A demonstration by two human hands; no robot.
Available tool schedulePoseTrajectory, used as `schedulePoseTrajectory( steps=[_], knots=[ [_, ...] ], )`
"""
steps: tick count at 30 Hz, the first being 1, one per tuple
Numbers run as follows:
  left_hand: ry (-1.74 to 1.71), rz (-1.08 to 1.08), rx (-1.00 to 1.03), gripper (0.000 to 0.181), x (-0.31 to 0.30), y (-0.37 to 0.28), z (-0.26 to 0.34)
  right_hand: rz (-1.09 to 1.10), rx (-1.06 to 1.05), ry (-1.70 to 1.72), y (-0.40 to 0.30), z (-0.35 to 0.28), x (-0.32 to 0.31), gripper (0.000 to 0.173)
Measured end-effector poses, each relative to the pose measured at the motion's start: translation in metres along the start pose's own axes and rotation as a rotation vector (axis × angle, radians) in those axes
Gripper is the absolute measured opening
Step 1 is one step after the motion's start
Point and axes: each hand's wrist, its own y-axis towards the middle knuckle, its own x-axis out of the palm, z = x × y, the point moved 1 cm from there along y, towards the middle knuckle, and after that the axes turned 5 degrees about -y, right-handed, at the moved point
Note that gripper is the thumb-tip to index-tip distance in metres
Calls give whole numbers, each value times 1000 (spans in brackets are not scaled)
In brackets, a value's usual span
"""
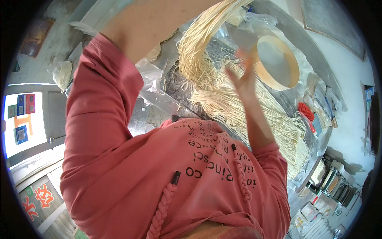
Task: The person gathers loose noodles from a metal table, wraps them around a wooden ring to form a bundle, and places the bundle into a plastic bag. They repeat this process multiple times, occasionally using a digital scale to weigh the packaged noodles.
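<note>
My left arm reaches up across the top of the view, and my left hand is out of view beyond the edge. A thick hank of fresh noodles [194, 44] rises from the table to the top edge; what holds it is hidden. My right hand [245, 78] is blurred, its fingers apart and nothing seen in it, above a long pile of noodles [268, 131] on the grey worktop. Loose strands lie tangled where the raised hank meets the pile. Just right of my right hand stands a round wooden-rimmed sieve [294, 64].
A red-bristled brush [306, 112] lies right of the noodles, near plastic bags. A wide metal blade [159, 103] and a clear plastic bag [149, 74] lie near my chest and left arm. A noodle machine [337, 182] stands at the lower right.
</note>
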Motion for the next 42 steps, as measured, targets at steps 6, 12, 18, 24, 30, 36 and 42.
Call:
schedulePoseTrajectory(
  steps=[6, 12, 18, 24, 30, 36, 42],
  knots=[
    [-13, 82, 5, 29, 10, -24, 35, 138, -118, 670, 86, -74, -17, 54],
    [-271, 183, 6, 34, -18, -38, 24, 54, 226, 528, 0, -8, -63, 25],
    [140, 14, -381, 48, -38, -113, -103, -39, 490, 87, -77, 74, -142, 22],
    [467, -427, -68, 88, 96, -113, -188, -340, 163, -843, -60, 67, -101, 29],
    [85, -221, -192, 53, 112, -67, -151, -135, 135, -447, 16, -43, -155, 49],
    [552, -303, -337, 59, 69, -98, -185, 18, -9, -372, 36, -129, -194, 26],
    [543, -538, -108, 97, 63, -52, -78, -65, 53, -512, 32, -103, -171, 39]
  ],
)
